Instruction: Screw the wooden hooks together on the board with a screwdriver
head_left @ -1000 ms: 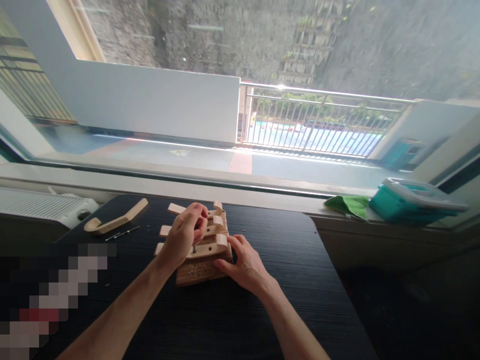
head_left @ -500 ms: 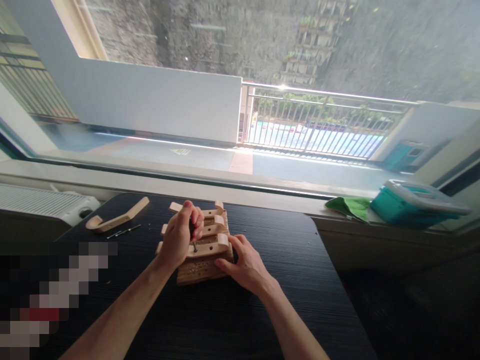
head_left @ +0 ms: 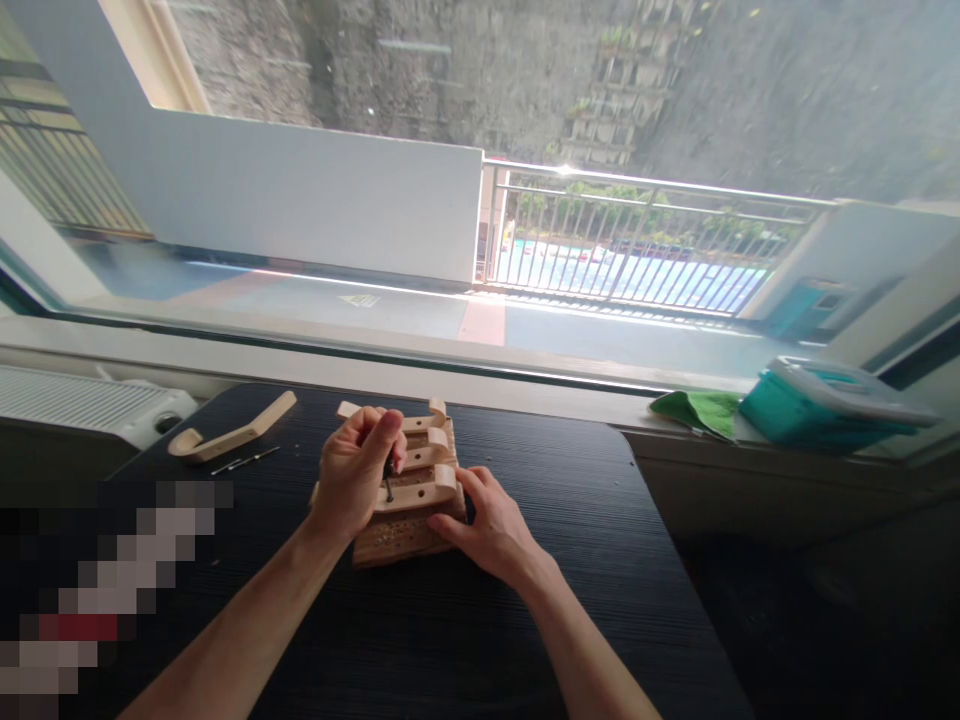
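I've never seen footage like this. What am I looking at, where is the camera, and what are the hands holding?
No machine here: these are a person's two bare hands, filmed by a camera worn on the head, looking forward and down. On the black table sits a wooden block with curved wooden hooks across it. The left hand pinches a small dark tool, tip down at one of them. The right hand rests against the block's right side. Further left lie a loose wooden hook and thin metal pieces. A teal box sits on the window ledge.
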The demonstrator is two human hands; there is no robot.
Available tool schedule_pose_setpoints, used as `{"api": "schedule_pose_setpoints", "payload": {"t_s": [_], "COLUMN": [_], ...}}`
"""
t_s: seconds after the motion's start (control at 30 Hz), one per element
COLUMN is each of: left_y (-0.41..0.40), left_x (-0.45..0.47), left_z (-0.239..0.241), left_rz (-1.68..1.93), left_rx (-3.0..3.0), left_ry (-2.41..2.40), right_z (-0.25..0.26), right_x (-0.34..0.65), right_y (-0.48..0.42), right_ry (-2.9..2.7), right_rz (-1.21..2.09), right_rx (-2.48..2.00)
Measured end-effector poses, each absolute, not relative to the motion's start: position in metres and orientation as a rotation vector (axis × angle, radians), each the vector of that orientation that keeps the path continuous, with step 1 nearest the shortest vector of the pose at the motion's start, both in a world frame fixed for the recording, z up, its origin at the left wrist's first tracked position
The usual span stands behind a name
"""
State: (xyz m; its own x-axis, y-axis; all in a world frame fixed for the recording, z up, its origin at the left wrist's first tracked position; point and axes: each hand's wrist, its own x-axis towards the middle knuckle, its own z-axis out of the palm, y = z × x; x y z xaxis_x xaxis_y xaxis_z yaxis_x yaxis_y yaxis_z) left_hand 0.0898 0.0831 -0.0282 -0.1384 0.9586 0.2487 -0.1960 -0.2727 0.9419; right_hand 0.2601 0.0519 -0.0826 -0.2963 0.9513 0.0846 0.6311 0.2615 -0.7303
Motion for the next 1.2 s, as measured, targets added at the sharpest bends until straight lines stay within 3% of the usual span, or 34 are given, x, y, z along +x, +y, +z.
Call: {"api": "schedule_pose_setpoints", "payload": {"t_s": [1.2], "left_y": [0.083], "left_x": [0.094], "left_z": [-0.043], "left_rz": [1.587], "left_rx": [1.182], "left_ry": [0.896], "right_z": [-0.083], "right_x": [0.26], "right_y": [0.053], "right_ry": [-2.016], "right_rz": [0.81], "right_rx": [-1.426]}}
